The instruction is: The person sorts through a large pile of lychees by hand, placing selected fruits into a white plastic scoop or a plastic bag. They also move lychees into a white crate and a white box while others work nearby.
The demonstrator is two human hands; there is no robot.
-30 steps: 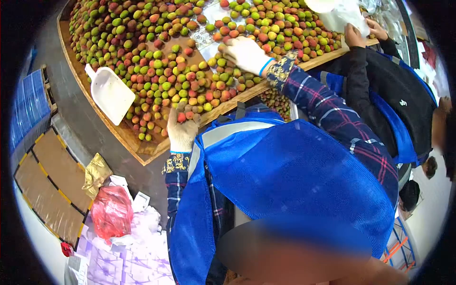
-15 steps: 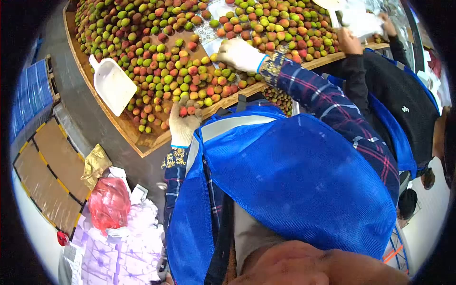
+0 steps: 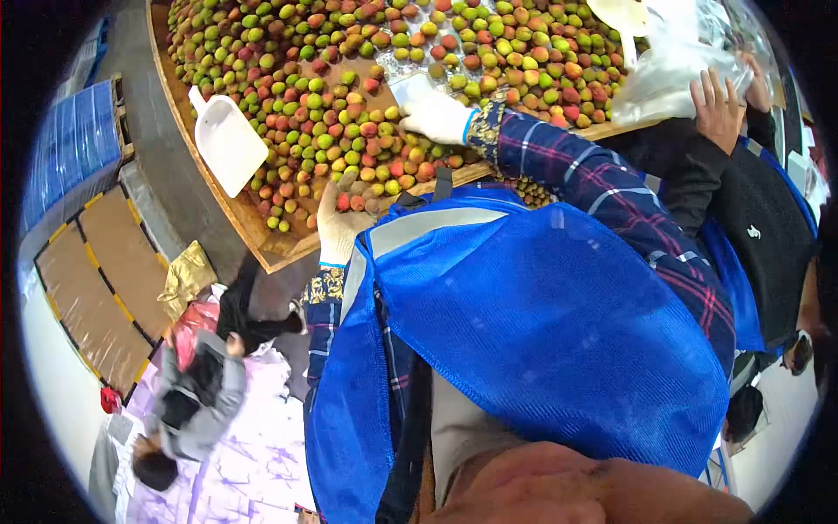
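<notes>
My left hand (image 3: 342, 220), in a white glove, is cupped palm-up at the near edge of the wooden table (image 3: 262, 247) and holds a few red fruits (image 3: 351, 202). My right hand (image 3: 435, 114), also gloved, rests on the pile of red and green fruits (image 3: 332, 113) further in, fingers down among them; whether it grips one is hidden. A plaid sleeve and a blue mesh vest (image 3: 532, 332) cover my arms and chest.
A white scoop (image 3: 229, 144) lies on the table's left part. To my right another person's hand (image 3: 717, 103) holds a clear plastic bag (image 3: 672, 65). On the floor to the left, a small person in grey (image 3: 192, 402) bends near a red bag (image 3: 182, 336) and cardboard sheets (image 3: 96, 288).
The view has shifted right. My right hand has moved slightly over the fruit. A small person has come into view on the floor at the left, in front of the red bag.
</notes>
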